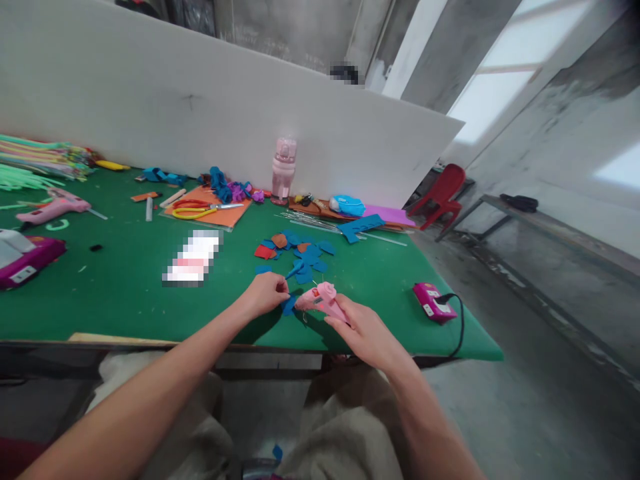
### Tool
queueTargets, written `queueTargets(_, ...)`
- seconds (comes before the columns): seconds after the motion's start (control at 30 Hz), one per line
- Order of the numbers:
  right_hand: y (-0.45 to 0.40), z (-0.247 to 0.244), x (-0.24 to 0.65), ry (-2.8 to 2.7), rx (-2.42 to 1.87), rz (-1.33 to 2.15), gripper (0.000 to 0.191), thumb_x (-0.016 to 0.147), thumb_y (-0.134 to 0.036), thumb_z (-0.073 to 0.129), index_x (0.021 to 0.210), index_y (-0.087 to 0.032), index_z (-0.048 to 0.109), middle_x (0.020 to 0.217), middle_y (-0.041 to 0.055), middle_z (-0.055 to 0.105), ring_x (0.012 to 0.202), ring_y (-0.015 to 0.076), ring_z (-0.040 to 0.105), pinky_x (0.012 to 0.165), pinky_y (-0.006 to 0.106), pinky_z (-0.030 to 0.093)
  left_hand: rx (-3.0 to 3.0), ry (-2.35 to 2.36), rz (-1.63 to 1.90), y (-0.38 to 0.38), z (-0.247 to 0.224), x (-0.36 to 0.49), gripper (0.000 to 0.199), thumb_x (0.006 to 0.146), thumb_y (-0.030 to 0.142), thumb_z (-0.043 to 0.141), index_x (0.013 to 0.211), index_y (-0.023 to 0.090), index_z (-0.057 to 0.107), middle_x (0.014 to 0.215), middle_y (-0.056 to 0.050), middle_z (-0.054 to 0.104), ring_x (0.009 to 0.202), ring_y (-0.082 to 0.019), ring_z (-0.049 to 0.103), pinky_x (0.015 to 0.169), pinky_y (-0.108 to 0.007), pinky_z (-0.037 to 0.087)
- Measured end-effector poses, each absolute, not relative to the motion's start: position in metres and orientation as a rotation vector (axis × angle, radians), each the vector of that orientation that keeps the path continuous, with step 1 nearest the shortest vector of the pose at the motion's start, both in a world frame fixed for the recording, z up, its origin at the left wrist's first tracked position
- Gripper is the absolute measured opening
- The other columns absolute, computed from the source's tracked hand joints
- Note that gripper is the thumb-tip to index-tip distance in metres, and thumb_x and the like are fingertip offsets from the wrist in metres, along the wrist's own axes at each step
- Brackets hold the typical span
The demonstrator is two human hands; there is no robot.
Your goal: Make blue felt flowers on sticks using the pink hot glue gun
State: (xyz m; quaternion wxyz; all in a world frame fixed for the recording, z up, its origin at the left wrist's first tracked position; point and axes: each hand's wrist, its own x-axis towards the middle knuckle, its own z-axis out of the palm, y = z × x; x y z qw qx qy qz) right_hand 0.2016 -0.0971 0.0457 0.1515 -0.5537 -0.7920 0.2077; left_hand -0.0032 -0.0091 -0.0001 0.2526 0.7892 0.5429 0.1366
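Observation:
My right hand (364, 328) is wrapped round the handle of a pink hot glue gun (320, 298), whose nozzle points left. Close to the nozzle tip lies a small blue piece (289, 305), felt or paper. My left hand (267, 292) has its fingers pinched at the edge of this piece. Just beyond the fingertips a narrow, rolled-looking blue strip (295, 269) slants up to the right; whether the hand touches it I cannot tell. Farther back lies a loose pile of blue petal-shaped cutouts (310, 255), with a few brown ones and a red cutout (265, 251).
Scissors (195, 209) lie on an orange sheet behind a pixelated phone-like shape (194, 259). A pink bottle (284, 171) stands by the white board. At right sits a magenta power socket (434, 303) with a black cord. Another pink glue gun (55, 207) lies far left.

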Motion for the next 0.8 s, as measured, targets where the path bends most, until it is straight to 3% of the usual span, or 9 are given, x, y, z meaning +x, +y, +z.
queueTargets(0.8, -0.0967, 0.0500, 0.2040, -2.233, -1.586, 0.570, 0.021, 0.084, -0.032, 0.041, 0.095, -0.019, 0.052, 0.084, 0.0042, 0.060, 0.072, 0.0167, 0.053, 0.064, 0.026, 0.037, 2.146, 1.474, 0.361, -0.0087, -0.0010, -0.0035, 0.010, 0.067, 0.023, 0.056, 0.067, 0.016, 0.064, 0.062, -0.001, 0.062, 0.060, -0.013, 0.055, 0.051, -0.021, 0.033)
